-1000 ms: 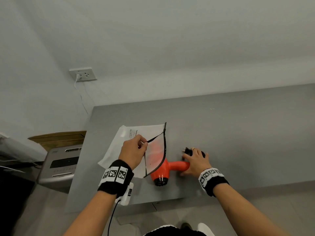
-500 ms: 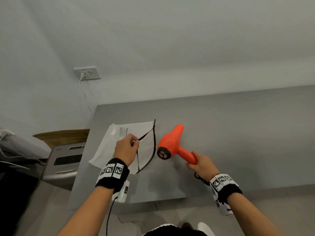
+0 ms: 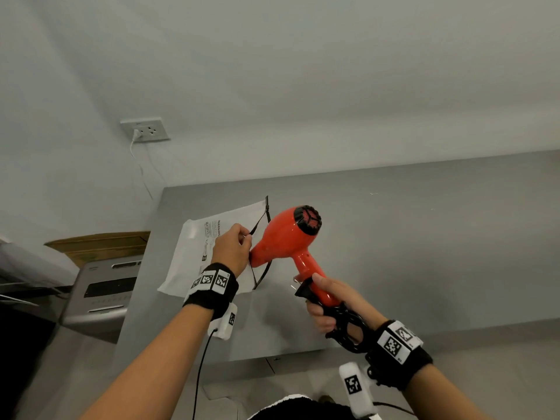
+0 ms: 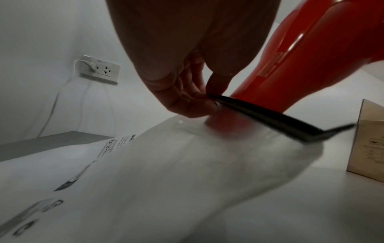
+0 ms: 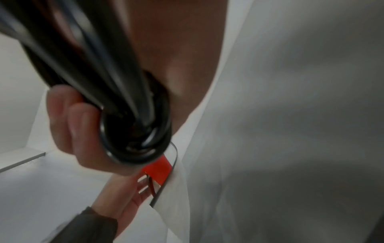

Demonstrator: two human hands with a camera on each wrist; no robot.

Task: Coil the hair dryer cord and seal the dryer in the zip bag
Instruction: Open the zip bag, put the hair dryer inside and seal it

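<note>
A red hair dryer [image 3: 285,234] is held above the grey table [image 3: 424,244], its narrow nozzle end pointing left into the mouth of the white zip bag [image 3: 200,253]. My right hand [image 3: 327,304] grips the dryer's handle together with the coiled black cord [image 3: 345,328]; the plug [image 3: 303,291] sticks out beside the thumb. My left hand [image 3: 233,250] pinches the bag's upper black zip strip [image 4: 259,113] and lifts it, holding the mouth open. In the left wrist view the dryer [image 4: 301,57] passes just over the zip edge, its tip showing red through the bag [image 4: 145,172].
A wall socket [image 3: 145,130] with a white plug and cable is on the wall at the left. A grey machine [image 3: 100,295] and a cardboard box [image 3: 100,244] stand left of the table. A small beige box [image 4: 372,143] shows at the right in the left wrist view.
My right hand lifted the dryer off the table, turned it around and brought its nozzle to the bag mouth. My left hand kept the zip edge pinched and raised.
</note>
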